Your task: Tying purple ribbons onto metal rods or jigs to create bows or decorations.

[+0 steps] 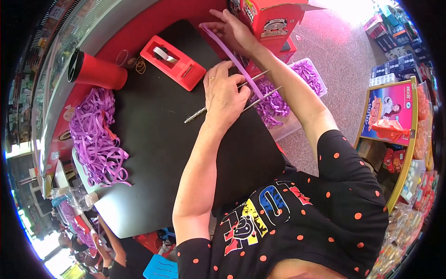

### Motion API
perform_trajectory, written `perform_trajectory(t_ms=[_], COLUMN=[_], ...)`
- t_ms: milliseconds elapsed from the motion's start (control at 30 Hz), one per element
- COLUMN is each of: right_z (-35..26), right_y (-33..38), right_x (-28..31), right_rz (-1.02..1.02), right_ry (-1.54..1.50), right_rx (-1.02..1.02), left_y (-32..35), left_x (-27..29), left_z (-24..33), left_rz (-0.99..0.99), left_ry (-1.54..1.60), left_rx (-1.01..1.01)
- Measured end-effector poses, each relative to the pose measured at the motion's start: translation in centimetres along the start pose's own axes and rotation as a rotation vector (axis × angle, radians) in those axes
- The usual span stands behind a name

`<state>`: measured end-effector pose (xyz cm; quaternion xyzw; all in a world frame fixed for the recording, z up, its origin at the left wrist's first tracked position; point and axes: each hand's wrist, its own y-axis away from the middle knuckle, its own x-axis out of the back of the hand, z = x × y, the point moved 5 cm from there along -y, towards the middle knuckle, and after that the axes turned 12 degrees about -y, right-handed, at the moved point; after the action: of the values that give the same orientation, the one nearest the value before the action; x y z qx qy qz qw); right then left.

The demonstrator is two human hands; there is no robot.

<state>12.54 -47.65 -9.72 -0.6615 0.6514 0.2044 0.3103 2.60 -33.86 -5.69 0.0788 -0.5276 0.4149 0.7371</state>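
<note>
My left hand [225, 93] is closed round thin metal rods [195, 115] over the black tabletop. Two rod ends stick out past its thumb side; the part inside the fist is hidden. A purple ribbon [232, 55] lies across the rods and runs, stretched, up to my right hand [234, 33]. That hand is raised at the far edge, the ribbon's upper end at its fingers; the exact grip is partly hidden. Below the rods, more purple ribbons [274, 104] lie in a clear plastic tub [289, 126].
A red tape dispenser [186, 74] and red cylinder [100, 69] stand at the table's far side. Purple ribbons [95, 139] heap at its left edge. A red box [278, 18] stands beyond my right forearm. A blue stool [160, 267] and another person [125, 255] are at lower left.
</note>
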Motion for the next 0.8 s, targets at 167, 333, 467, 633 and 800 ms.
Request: perform_trajectory(t_ms=[167,333,467,633,800], right_z=[2.4,6.3,9.1,9.8,8.3], right_y=[1.0,3.3,9.1,21.8,29.4], right_x=[2.7,6.1,6.5,9.2,5.4], right_rz=[0.123,0.212,0.109,0.227,0.339], right_ry=[-0.076,-0.069,-0.068,0.574,0.505], right_rx=[-0.091,-0.165,-0.158,-0.157,-0.166], left_y=[0.2,0.2,0.6,0.5,0.3], left_x=[0.0,0.6,0.6,0.5,0.8], left_z=[0.4,0.7,0.6,0.8,1.0], left_rz=[0.073,0.109,0.096,0.083,0.097], left_ry=[0.013,0.054,-0.011,-0.013,-0.011], left_rx=[0.009,0.066,-0.018,-0.023,-0.024])
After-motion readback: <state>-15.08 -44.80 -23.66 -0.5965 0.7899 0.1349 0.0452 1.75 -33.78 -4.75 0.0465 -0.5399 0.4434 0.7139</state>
